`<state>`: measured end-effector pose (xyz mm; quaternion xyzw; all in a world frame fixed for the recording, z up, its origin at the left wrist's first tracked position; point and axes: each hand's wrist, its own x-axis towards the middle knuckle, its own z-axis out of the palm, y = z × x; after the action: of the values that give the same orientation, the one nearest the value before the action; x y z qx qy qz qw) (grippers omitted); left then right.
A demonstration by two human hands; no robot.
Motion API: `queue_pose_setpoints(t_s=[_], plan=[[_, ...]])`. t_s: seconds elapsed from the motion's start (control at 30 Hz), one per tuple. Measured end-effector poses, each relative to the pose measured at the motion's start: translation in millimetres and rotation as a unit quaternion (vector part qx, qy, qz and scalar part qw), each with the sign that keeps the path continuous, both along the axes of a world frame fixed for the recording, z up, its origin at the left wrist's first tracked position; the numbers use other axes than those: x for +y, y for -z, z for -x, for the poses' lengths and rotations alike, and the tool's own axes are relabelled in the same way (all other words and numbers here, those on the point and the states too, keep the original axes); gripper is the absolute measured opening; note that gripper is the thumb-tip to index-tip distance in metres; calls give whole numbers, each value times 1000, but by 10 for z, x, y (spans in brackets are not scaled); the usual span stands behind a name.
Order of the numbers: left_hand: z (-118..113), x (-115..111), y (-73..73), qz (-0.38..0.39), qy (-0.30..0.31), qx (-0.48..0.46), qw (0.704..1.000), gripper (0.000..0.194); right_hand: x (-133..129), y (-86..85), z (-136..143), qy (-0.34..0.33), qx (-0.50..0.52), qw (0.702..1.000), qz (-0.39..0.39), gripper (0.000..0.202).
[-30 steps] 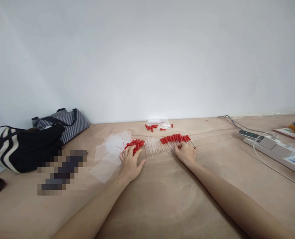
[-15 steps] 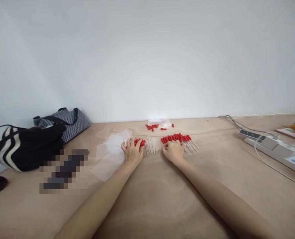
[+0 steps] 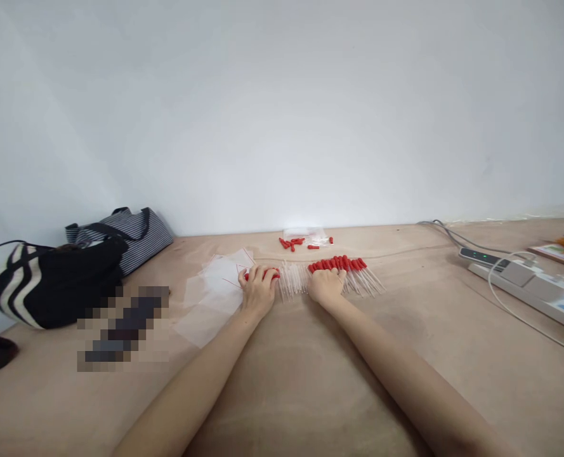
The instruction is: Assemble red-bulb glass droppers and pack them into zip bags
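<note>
On the table my left hand (image 3: 259, 292) curls over a small heap of red rubber bulbs (image 3: 275, 274), its fingers closed about them. Just right of it lies a row of thin whitish tubes (image 3: 294, 279), side by side. My right hand (image 3: 326, 285) is closed at the row's right end, knuckles up; its fingertips and whatever they pinch are hidden. Beyond and right of that hand, a fanned row of tubes with red bulbs on their far ends (image 3: 343, 263) lies on the wood.
Clear plastic bags (image 3: 210, 289) spread left of my left hand. Loose red bulbs (image 3: 291, 243) lie near the wall by another clear bag (image 3: 305, 233). Bags (image 3: 77, 279) stand at the left. A white power strip (image 3: 538, 285) with cables lies at the right.
My left hand's fingers have drawn in over the red bulbs. My right hand has shifted slightly left and its fingers have turned, near the same spot by the tubes.
</note>
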<state>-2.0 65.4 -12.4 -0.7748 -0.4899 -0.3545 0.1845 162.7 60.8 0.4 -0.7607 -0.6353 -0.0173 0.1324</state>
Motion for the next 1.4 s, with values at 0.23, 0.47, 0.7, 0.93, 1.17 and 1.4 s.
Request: queue_pose_setpoints(t_s=[0.23, 0.47, 0.7, 0.93, 1.17, 1.4], plan=[[60, -450, -35, 31, 228, 19, 973, 15, -410, 110, -284, -110, -57, 988, -94, 23], [133, -669, -71, 166, 369, 32, 914, 27, -819, 278, -729, -285, -38, 945, -155, 12], [179, -720, -175, 182, 339, 28, 923, 11, -837, 216, -824, -314, 36, 940, -128, 12], [54, -729, 37, 164, 127, -4, 978, 24, -792, 200, -696, -328, 73, 933, -128, 21], [-5, -713, 33, 169, 97, 19, 981, 16, -760, 266, -587, -324, 99, 930, -145, 15], [-88, -727, 12, 130, 144, 1, 981, 16, -864, 216, -485, -297, 99, 925, -216, 16]])
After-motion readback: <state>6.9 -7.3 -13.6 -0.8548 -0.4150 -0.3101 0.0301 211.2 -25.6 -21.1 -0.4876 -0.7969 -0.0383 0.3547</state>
